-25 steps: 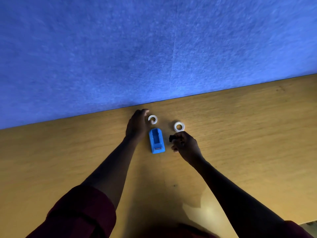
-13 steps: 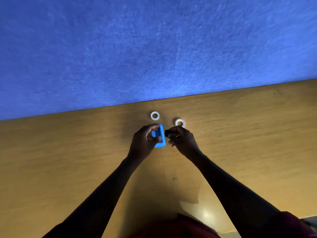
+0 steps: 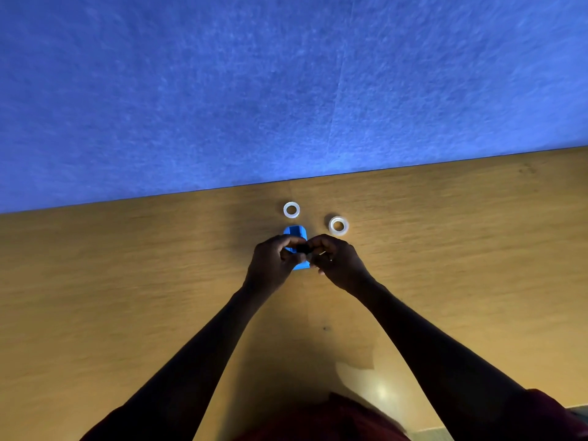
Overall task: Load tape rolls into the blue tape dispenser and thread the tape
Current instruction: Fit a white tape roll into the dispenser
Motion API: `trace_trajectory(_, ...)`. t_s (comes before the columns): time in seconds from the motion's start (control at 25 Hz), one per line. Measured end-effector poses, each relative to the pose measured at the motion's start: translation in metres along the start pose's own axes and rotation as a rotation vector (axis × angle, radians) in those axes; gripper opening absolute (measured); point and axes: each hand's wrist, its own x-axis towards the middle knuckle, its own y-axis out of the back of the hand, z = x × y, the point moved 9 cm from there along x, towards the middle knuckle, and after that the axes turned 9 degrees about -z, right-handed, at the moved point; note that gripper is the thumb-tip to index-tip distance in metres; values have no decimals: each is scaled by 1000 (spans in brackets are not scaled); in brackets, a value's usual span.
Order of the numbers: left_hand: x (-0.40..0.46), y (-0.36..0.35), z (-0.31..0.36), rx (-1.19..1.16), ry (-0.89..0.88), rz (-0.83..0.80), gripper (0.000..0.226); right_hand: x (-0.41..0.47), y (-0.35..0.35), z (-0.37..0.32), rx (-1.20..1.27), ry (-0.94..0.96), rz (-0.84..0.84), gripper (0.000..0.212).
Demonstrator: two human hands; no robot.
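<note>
Over the blue dispenser (image 3: 295,233), both hands (image 3: 304,254) pinch a small black piece (image 3: 301,248).

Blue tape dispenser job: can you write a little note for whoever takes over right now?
Left hand: closed on the blue tape dispenser, with the far end showing.
Right hand: pinching a small black part at the dispenser.
Two tape rolls lie flat on the table just beyond, untouched.
Done: no roll loaded.
Left: load the rolls and thread the tape.
</note>
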Motion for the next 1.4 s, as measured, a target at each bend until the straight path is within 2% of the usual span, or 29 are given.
trace_trajectory(0.2, 10, -2, -8, -26, 36, 22, 26, 11, 10, 7, 26, 8, 23, 24)
trace_trajectory(0.32, 12, 2, -15, -33, 75, 43, 25, 21, 42, 3, -262, 26, 211, 38)
trace_trajectory(0.4, 11, 4, -19, -34, 89, 49, 27, 30, 59, 7, -427, -21, 267, 51)
trace_trajectory(0.56, 12, 7, -21, -17, 115, 60, 29, 48, 68, 26, -633, -175, 154, 76)
trace_trajectory(0.76, 14, 8, -19, -7, 115, 65, 30, 59, 64, 27, -754, -163, 88, 68)
trace_trajectory(1.12, 3, 19, -10, 28, 79, 98, 32, 40, 56, 7, -468, -10, 91, 53)
trace_trajectory(1.28, -6, 20, -2, 3, 73, 123, 33, 20, 40, -11, -206, 72, 56, 55)
trace_trajectory(1.4, -13, 24, 3, -40, 76, 157, 33, 9, 27, -21, -55, 55, 4, 55)
